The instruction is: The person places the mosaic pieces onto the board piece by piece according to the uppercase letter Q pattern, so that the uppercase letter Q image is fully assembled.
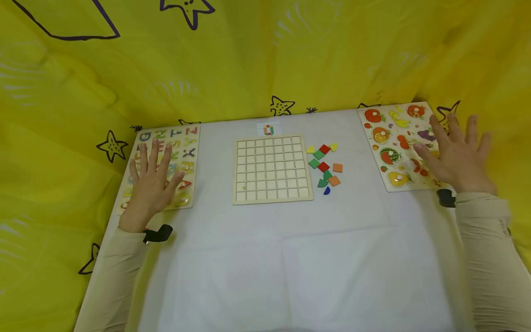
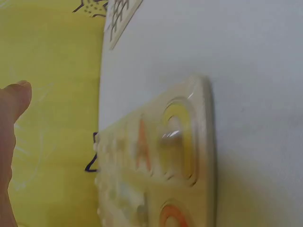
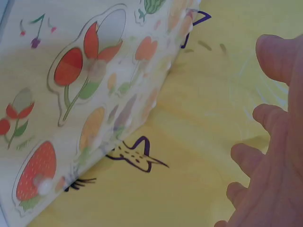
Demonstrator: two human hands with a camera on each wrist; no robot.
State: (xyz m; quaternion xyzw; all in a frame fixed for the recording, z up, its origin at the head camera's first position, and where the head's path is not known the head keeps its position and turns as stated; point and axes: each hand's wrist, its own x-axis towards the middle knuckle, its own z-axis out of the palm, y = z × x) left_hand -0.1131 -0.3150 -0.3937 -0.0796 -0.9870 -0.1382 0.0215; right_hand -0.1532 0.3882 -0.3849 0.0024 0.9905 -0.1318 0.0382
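Note:
My left hand (image 1: 151, 186) hovers with spread fingers over the alphabet puzzle board (image 1: 188, 180) at the left of the table. In the left wrist view its thumb (image 2: 19, 97) shows apart from that board. Over the right edge of the fruit puzzle board (image 1: 396, 159), my right hand (image 1: 462, 159) is held with fingers fanned out. The right wrist view shows those fingers (image 3: 251, 156) straight and holding nothing, with a knobbed strawberry piece (image 3: 38, 170) on the board. Between the hands lies a wooden grid board (image 1: 271, 169) of square cells.
Right of the grid lie several loose tiles, among them a red square (image 1: 323, 167), an orange square (image 1: 334, 180) and a blue half-round (image 1: 327, 190). A small pattern card (image 1: 268, 129) sits behind the grid. Yellow patterned cloth (image 1: 232, 60) hangs behind the white table (image 1: 249, 276).

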